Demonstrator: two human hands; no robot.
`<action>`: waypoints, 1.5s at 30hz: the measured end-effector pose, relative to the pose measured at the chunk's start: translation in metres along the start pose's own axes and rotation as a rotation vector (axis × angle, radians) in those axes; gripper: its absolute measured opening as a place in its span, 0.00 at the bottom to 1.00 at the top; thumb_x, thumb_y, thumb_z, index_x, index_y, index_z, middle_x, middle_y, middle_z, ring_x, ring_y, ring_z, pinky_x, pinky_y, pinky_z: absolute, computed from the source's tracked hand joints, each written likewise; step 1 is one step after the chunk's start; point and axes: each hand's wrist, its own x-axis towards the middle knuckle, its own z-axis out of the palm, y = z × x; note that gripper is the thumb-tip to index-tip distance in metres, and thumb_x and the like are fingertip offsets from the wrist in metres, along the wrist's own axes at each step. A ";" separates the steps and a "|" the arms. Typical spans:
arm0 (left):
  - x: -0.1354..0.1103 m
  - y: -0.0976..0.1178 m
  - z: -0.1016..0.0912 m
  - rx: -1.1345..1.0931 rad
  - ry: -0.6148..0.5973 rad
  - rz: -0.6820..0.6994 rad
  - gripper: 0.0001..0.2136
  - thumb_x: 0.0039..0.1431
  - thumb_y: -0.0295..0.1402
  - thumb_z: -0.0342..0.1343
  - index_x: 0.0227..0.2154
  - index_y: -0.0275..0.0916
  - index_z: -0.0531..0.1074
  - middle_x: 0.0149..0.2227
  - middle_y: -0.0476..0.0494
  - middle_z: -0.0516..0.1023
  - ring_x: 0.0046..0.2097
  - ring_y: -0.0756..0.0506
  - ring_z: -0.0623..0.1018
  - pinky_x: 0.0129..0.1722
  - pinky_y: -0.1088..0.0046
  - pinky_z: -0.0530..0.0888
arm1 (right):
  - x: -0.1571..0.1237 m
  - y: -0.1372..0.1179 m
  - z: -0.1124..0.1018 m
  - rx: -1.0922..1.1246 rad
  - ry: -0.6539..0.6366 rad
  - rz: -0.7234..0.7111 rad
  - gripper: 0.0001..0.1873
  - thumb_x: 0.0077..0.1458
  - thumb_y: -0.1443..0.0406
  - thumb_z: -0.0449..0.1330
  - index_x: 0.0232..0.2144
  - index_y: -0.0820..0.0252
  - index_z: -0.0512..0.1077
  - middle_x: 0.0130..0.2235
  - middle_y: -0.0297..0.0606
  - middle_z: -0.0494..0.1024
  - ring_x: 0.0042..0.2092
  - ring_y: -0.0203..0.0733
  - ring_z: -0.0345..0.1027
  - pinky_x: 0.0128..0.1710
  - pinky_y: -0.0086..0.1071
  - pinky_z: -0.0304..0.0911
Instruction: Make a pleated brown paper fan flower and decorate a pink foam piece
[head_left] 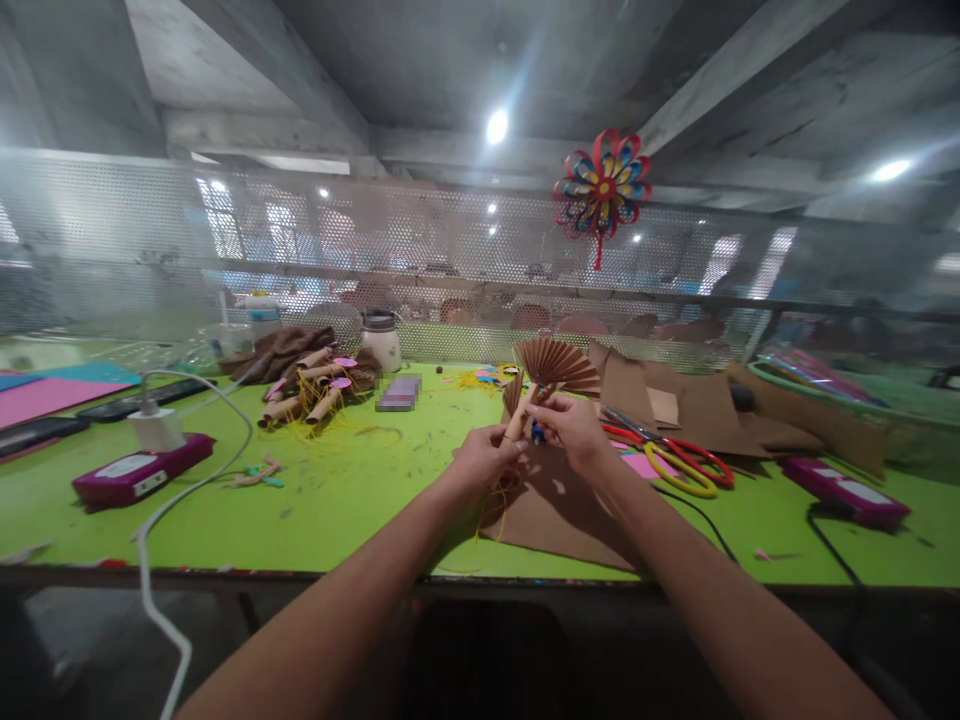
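A brown cardboard tube (pixel 520 424) tilts up between my hands, over a brown cardboard sheet (pixel 566 510). My left hand (pixel 487 458) is closed round its lower part, with yellow strands hanging below. A pleated brown paper fan (pixel 556 364) spreads out at the tube's upper end, and a smaller pleated piece (pixel 513 394) shows on its left. My right hand (pixel 571 425) pinches at the fan's base, close against the tube; the fingertips are partly hidden. Just under those fingers a small blue thing (pixel 537 431) shows, too small to name.
Red-handled and yellow-handled scissors (pixel 690 460) lie right of my hands, before cardboard pieces (pixel 697 405). Tubes with yellow strands (pixel 319 390) are piled left. Purple power strips (pixel 146 470) with cables sit at both sides. A perforated screen (pixel 450 250) stands behind, with a pinwheel (pixel 604 188).
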 end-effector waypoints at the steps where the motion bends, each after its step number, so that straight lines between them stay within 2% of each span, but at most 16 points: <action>1: 0.000 0.000 0.000 0.000 -0.002 0.003 0.09 0.48 0.29 0.61 0.33 0.31 0.73 0.25 0.44 0.73 0.24 0.52 0.74 0.23 0.80 0.70 | 0.001 0.001 0.000 -0.017 0.007 -0.013 0.17 0.33 0.56 0.67 0.17 0.62 0.67 0.14 0.26 0.61 0.17 0.28 0.48 0.16 0.26 0.43; 11: 0.000 0.000 0.001 -0.037 0.011 -0.002 0.08 0.48 0.29 0.61 0.32 0.32 0.72 0.25 0.45 0.72 0.24 0.53 0.73 0.24 0.80 0.70 | 0.004 0.011 0.000 -0.248 0.109 -0.149 0.16 0.39 0.55 0.64 0.15 0.61 0.68 0.14 0.30 0.64 0.18 0.31 0.51 0.18 0.28 0.45; 17: -0.001 0.002 0.002 0.020 0.025 0.003 0.07 0.48 0.29 0.60 0.31 0.32 0.72 0.23 0.45 0.72 0.23 0.53 0.73 0.22 0.80 0.69 | 0.003 0.009 0.003 -0.272 0.163 -0.212 0.13 0.39 0.58 0.63 0.16 0.61 0.68 0.18 0.32 0.68 0.21 0.33 0.56 0.22 0.29 0.51; 26: -0.003 0.005 0.003 0.006 0.028 -0.007 0.08 0.48 0.29 0.61 0.32 0.32 0.73 0.24 0.45 0.72 0.23 0.53 0.72 0.23 0.79 0.70 | 0.001 0.009 0.004 -0.339 0.182 -0.241 0.14 0.41 0.56 0.61 0.15 0.60 0.67 0.17 0.33 0.67 0.20 0.34 0.56 0.21 0.29 0.52; 39: 0.001 0.003 0.002 0.004 0.010 -0.002 0.08 0.50 0.27 0.58 0.34 0.31 0.72 0.24 0.46 0.70 0.24 0.53 0.71 0.24 0.78 0.71 | -0.007 0.012 0.007 -0.475 0.251 -0.408 0.13 0.45 0.58 0.59 0.17 0.61 0.67 0.18 0.33 0.69 0.21 0.35 0.59 0.23 0.29 0.55; 45: 0.004 -0.001 -0.001 0.025 0.004 0.009 0.06 0.49 0.28 0.59 0.31 0.32 0.71 0.24 0.45 0.71 0.24 0.52 0.73 0.24 0.77 0.71 | -0.006 0.012 0.008 -0.397 0.243 -0.365 0.15 0.44 0.57 0.60 0.16 0.61 0.66 0.18 0.34 0.69 0.22 0.35 0.60 0.23 0.29 0.56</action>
